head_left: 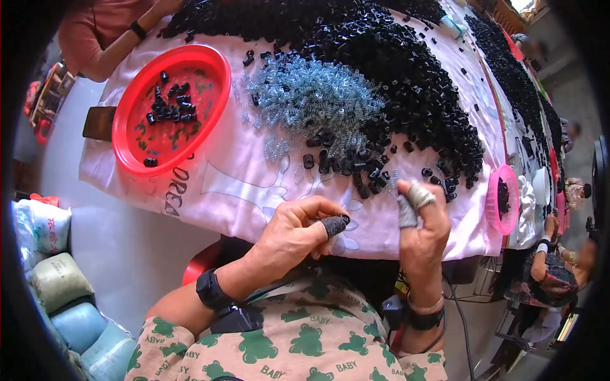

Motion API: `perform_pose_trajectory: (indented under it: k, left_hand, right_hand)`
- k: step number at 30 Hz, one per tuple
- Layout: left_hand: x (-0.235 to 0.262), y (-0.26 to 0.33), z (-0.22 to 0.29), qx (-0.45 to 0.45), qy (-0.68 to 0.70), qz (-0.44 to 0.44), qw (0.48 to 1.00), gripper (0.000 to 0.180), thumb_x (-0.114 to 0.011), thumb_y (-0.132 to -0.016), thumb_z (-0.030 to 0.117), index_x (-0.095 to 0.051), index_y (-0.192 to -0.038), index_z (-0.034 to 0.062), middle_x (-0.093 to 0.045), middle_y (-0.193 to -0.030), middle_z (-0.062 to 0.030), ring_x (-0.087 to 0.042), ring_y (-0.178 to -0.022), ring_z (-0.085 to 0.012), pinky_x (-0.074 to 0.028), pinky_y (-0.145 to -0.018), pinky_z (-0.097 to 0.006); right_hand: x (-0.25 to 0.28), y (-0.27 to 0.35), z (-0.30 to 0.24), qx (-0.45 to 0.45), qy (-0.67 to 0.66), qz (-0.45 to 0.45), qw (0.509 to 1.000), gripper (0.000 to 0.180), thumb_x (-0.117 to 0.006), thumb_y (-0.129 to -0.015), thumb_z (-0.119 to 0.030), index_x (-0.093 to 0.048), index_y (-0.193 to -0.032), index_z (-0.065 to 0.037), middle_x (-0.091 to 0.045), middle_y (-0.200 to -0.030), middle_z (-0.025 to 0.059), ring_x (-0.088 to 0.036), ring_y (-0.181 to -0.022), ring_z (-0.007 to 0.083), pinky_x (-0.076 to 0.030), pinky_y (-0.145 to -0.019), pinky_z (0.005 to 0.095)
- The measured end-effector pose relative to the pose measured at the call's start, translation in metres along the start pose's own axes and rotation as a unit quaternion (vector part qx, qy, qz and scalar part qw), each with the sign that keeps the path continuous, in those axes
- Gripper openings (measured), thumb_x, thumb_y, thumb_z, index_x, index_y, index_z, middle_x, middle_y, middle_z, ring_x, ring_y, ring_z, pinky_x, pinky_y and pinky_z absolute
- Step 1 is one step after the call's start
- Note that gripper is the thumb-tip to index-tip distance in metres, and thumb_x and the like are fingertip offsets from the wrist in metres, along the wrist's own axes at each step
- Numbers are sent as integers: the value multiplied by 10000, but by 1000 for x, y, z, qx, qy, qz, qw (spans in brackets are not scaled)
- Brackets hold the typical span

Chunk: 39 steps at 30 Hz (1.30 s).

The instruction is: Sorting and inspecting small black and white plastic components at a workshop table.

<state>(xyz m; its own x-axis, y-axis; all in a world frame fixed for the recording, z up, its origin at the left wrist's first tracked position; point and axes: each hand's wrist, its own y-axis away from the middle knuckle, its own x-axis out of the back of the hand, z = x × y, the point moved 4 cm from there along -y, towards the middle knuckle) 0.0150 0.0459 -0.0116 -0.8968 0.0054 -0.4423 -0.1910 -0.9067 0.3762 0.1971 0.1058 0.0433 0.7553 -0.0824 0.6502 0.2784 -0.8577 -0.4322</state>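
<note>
My left hand (pixel 295 230) is closed near the table's front edge, its thumb in a dark wrap. Between thumb and forefinger it pinches a small black plastic part (pixel 345 220), mostly covered by the fingers. To its right, my right hand (pixel 424 222) is raised over the cloth, pale tape round its fingers. At its fingertips is a small coiled spring (pixel 393 182). Beyond both hands lies a heap of shiny springs (pixel 314 98), with loose black parts (pixel 356 166) along its near side.
A red round tray (pixel 210 70) holding several black parts stands at the left. A big pile of black parts (pixel 426 95) spreads behind and right. A pink basket (pixel 494 216) sits at the right edge. Across the table is another person's arm (pixel 117 54); stuffed bags (pixel 60 279) lie on the floor.
</note>
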Motion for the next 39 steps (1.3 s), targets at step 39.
perform_pose_trajectory:
  k: [39]
  left_hand:
    - [1,4,1,-13,-29,-8,999,179,-615,-900,135,-638,-1014,-1,-580,-710,10,-502,-584,-37,-400,-522,-182]
  right_hand:
    - [-1,-20,16,-169,-168,-63,969,229,-630,-849,-36,-644,-1078,-42,-631,-873,24,-552,-667,76,-473,-592,235]
